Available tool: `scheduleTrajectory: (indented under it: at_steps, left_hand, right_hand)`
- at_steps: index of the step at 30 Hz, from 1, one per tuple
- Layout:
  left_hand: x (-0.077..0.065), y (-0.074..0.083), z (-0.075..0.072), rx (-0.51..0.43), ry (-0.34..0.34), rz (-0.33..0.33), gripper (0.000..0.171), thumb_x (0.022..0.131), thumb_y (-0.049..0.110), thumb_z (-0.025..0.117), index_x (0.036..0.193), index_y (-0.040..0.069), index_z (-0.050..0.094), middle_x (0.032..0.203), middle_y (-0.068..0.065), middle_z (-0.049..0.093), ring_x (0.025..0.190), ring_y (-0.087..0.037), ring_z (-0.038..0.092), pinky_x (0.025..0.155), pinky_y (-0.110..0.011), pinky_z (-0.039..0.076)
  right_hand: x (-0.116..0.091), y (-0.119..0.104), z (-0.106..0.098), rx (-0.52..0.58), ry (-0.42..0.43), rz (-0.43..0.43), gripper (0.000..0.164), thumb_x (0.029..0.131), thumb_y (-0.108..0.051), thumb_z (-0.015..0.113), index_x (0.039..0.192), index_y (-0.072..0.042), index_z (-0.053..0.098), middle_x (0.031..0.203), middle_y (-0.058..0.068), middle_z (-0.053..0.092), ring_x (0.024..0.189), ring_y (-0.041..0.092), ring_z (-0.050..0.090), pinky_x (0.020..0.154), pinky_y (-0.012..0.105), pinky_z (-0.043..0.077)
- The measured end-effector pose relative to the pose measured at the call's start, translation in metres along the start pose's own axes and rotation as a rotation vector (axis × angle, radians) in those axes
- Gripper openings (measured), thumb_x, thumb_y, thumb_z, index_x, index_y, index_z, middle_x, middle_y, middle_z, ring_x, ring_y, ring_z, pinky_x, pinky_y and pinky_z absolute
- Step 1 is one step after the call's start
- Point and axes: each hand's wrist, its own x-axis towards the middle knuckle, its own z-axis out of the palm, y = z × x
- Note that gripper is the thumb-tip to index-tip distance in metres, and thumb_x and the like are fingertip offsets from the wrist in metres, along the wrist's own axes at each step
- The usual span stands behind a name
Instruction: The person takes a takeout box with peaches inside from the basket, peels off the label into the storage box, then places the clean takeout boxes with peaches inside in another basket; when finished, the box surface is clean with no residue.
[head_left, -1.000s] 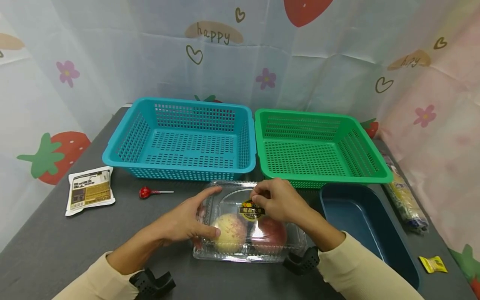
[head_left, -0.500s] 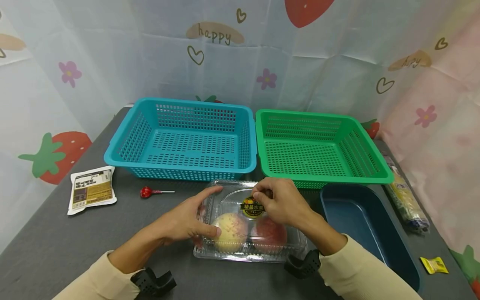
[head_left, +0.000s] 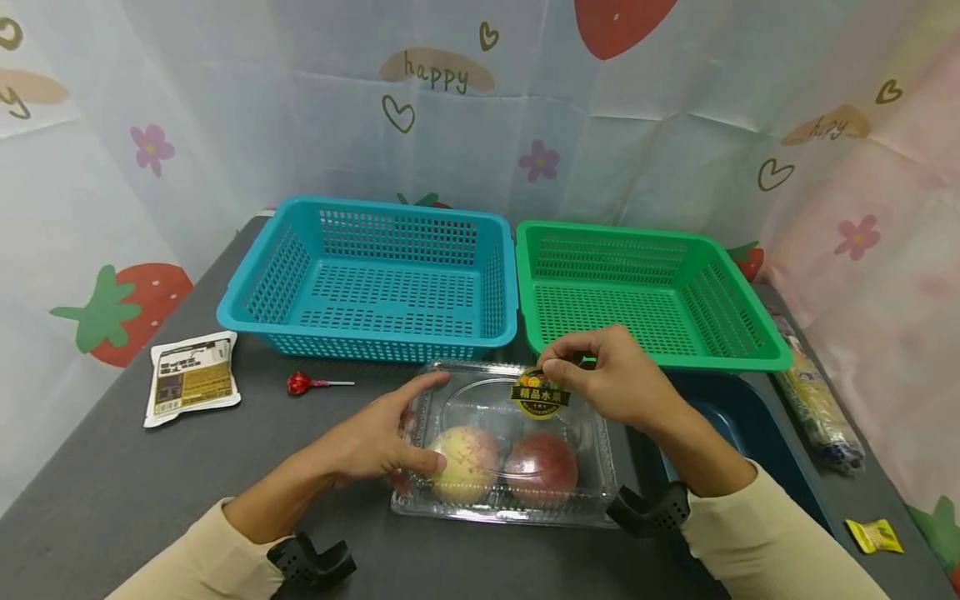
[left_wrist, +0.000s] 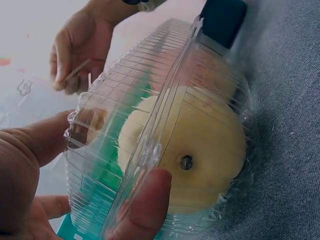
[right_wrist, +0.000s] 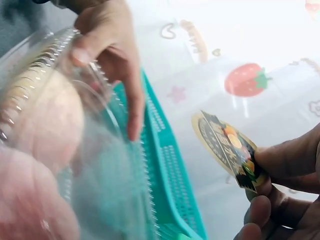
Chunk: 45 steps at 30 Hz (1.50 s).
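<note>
A clear plastic box (head_left: 476,398) with ribbed sides lies flat and closed on the dark grey table (head_left: 435,560), its left end gripped by the person's left hand (head_left: 382,437), thumb toward the near side. Through the lid I can see two round fruits side by side along the near edge, one pale yellow with reddish speckles (head_left: 465,467) and, to its right, a deep pinkish-red one (head_left: 542,471). A black-and-gold label (right_wrist: 225,150) with a fruit picture is pinched at its edge by the right hand (head_left: 611,375), held clear of the lid.
</note>
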Motion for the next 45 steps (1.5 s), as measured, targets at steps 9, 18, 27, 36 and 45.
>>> scheduleTrajectory:
  at_steps: [9, 18, 27, 36, 45]
  left_hand:
    - [0.000, 0.000, 0.001, 0.013, 0.008, 0.000, 0.100, 0.074, 0.005, 0.084, 0.153, 0.020, 0.024, 0.092, -0.022, 0.039, 0.055, -0.025, 0.055, 0.047, -0.049, 0.053]
    - [0.001, 0.001, 0.001, 0.010, -0.003, -0.008, 0.100, 0.075, 0.005, 0.083, 0.153, 0.019, 0.023, 0.086, -0.019, 0.038, 0.054, -0.023, 0.055, 0.048, -0.049, 0.054]
    - [0.000, 0.000, 0.000, 0.015, -0.003, -0.005, 0.098, 0.075, 0.007, 0.084, 0.153, 0.020, 0.025, 0.089, -0.022, 0.040, 0.060, -0.026, 0.056, 0.048, -0.049, 0.054]
    - [-0.001, 0.000, 0.000, 0.016, 0.000, -0.005, 0.098, 0.075, 0.007, 0.083, 0.153, 0.021, 0.025, 0.097, -0.024, 0.040, 0.059, -0.026, 0.058, 0.048, -0.048, 0.054]
    - [-0.001, 0.000, 0.000, 0.011, 0.006, -0.003, 0.098, 0.075, 0.005, 0.083, 0.152, 0.021, 0.026, 0.090, -0.020, 0.036, 0.055, -0.024, 0.055, 0.048, -0.049, 0.054]
  right_hand:
    - [-0.016, 0.001, -0.039, 0.022, 0.000, 0.028, 0.010, 0.093, -0.007, 0.064, 0.093, -0.002, 0.073, 0.089, 0.007, 0.067, 0.083, 0.022, 0.062, 0.069, 0.033, 0.054]
    - [-0.037, 0.013, -0.070, 0.008, -0.018, 0.077, 0.013, 0.095, -0.007, 0.062, 0.099, 0.001, 0.072, 0.092, 0.010, 0.067, 0.083, 0.019, 0.064, 0.069, 0.033, 0.055]
    - [-0.053, 0.041, -0.091, 0.009, -0.059, 0.094, 0.012, 0.094, -0.003, 0.061, 0.099, 0.004, 0.071, 0.090, 0.009, 0.067, 0.080, 0.017, 0.063, 0.066, 0.031, 0.055]
    - [-0.069, 0.075, -0.107, 0.015, -0.143, 0.124, 0.012, 0.096, -0.002, 0.058, 0.097, 0.004, 0.069, 0.085, 0.006, 0.068, 0.077, 0.017, 0.063, 0.067, 0.030, 0.054]
    - [-0.079, 0.107, -0.113, 0.078, -0.209, 0.193, 0.016, 0.098, -0.005, 0.056, 0.098, 0.006, 0.066, 0.085, 0.008, 0.068, 0.075, 0.020, 0.064, 0.065, 0.034, 0.054]
